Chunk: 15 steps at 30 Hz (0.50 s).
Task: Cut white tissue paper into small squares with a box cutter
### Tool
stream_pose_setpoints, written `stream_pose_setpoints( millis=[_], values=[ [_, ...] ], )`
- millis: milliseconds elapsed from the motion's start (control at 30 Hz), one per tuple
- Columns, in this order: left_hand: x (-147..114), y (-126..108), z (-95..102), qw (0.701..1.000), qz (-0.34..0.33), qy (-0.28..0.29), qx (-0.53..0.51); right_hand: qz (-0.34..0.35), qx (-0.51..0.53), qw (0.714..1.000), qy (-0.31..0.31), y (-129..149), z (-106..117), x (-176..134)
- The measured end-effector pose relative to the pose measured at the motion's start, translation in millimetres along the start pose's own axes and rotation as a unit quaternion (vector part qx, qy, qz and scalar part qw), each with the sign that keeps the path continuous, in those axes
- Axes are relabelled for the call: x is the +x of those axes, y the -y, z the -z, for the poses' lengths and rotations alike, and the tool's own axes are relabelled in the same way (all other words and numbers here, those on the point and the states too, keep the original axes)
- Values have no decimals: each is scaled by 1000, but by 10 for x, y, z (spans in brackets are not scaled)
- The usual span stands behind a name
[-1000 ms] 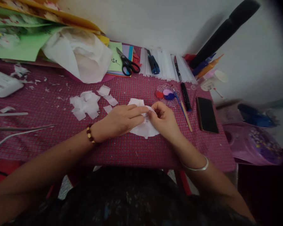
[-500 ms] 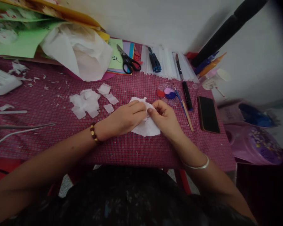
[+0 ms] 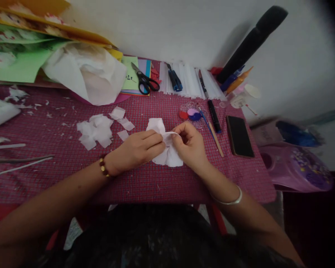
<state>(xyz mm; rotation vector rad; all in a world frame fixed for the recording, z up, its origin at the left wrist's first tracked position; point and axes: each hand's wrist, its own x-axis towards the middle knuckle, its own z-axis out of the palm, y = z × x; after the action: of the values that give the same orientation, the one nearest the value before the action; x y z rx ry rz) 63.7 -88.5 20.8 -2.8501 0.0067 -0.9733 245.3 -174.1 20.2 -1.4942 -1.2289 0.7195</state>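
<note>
1. One thin, white, ruffled paper piece is between two hands; the right hand pinches its edge, the left hand touches it, grip hidden.
2. Three loose white paper squares.
3. Red checked cloth, plain pale wall behind.

white paper now more puckered, its lower edge wavier than before

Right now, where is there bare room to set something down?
Bare cloth shows along the front edge between left forearm and right forearm, and between phone and right forearm. A smaller patch lies between scissors and the held white paper. Crowded: the back, with plastic tubes; the left, with paper scraps; beside the right hand, with paints and stick.
</note>
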Motion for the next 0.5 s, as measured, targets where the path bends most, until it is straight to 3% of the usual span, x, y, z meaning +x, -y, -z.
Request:
stream_pose_setpoints(
  millis=[133,267,400,500],
  values=[
    [4,-27,-67,1000,25,0,0,2,5,1000,6,2,-4,3],
    [18,-20,-200,988,127,-13,-92,-38,56,997,46,-39,22,49],
    [111,89,-145,926,249,-30,-281,-75,187,977,73,-114,79,112],
    [287,178,49,847,383,-1,-369,-78,212,971,81,-148,99,142]
  ],
)
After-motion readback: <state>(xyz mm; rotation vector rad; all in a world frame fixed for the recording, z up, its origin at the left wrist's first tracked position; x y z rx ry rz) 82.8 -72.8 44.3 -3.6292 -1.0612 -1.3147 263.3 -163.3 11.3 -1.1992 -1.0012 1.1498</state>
